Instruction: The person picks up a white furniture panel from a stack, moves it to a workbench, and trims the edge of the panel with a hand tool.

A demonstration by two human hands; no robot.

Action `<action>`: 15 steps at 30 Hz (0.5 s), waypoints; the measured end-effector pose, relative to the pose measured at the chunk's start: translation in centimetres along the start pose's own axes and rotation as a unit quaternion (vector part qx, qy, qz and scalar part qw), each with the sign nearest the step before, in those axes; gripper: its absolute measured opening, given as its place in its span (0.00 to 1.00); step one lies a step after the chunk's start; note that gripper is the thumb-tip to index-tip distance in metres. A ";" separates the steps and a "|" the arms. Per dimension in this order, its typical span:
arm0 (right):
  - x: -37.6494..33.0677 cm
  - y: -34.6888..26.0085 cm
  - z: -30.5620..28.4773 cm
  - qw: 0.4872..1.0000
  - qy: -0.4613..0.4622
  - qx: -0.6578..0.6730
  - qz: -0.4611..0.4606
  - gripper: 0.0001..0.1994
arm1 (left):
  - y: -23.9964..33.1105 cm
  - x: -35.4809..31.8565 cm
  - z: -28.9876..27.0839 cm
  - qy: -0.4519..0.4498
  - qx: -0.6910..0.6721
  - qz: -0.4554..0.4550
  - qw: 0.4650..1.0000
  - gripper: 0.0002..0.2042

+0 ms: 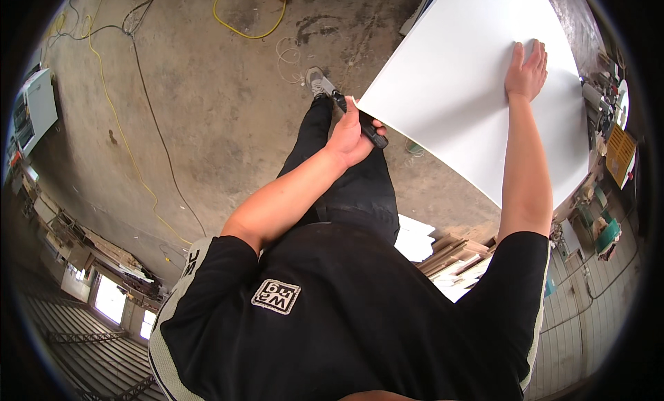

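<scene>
My left hand (353, 138) is closed round a knife (377, 138) with a black handle and a short silver blade pointing away from me. It is at the near left corner of a large white panel (449, 69); whether the fingers also grip that corner I cannot tell. My right hand (527, 72) lies on the panel's upper face towards its right side, fingers stretched out. The panel slants away to the far right, and what bears it is mostly hidden beneath.
A yellow cable (216, 10) loops on the concrete floor (207, 89); a dark cord (149, 96) runs along the left. Wooden strips (453, 256) are piled behind the panel by my right side. Tools and scraps (609, 235) crowd the right edge.
</scene>
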State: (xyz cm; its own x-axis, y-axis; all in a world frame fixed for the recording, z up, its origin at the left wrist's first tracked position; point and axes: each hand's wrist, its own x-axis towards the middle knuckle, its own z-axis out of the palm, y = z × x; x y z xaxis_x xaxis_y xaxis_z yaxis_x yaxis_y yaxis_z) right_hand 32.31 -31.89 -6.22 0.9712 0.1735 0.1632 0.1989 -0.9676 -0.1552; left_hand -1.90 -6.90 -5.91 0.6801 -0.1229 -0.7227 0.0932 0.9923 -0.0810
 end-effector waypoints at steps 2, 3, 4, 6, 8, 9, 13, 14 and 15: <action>-0.1 0.0 0.1 1.000 0.001 -0.007 0.005 0.38 | 0.0 0.2 0.2 -0.010 0.012 0.006 1.000 0.27; -0.2 -0.2 0.1 1.000 0.001 -0.003 0.004 0.38 | 0.1 0.1 0.2 -0.013 0.019 0.009 1.000 0.28; -0.1 -0.4 0.0 1.000 0.001 0.001 0.003 0.38 | 0.2 0.1 0.2 0.001 0.024 0.014 1.000 0.27; 0.0 -0.6 0.0 1.000 0.001 0.007 0.003 0.37 | 0.4 0.2 0.1 0.005 0.032 0.016 0.999 0.25; 0.0 -0.7 -0.1 1.000 0.003 0.012 0.005 0.37 | 0.8 0.3 0.0 0.009 0.040 0.012 0.999 0.21; 0.0 -0.6 -0.1 1.000 0.005 0.014 0.004 0.37 | 1.2 0.3 0.1 0.030 0.067 0.008 0.997 0.21; 0.1 -0.4 0.2 1.000 0.011 0.013 0.005 0.37 | 3.3 -0.4 0.4 0.086 0.287 0.025 0.954 0.23; 0.1 -0.3 0.2 1.000 0.013 0.012 0.005 0.36 | 3.7 -1.0 0.4 0.110 0.345 0.036 0.931 0.23; 0.4 -0.5 0.2 1.000 0.019 0.013 0.006 0.36 | 4.2 -1.7 0.5 0.133 0.403 0.049 0.904 0.22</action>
State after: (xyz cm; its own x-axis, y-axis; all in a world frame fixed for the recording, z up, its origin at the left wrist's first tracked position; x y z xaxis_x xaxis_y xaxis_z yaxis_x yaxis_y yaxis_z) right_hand 32.60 -31.34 -6.27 0.9680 0.1542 0.1979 0.1911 -0.9643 -0.1834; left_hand -2.27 -2.55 -4.67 0.5245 0.0783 -0.8478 0.6146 0.6544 0.4406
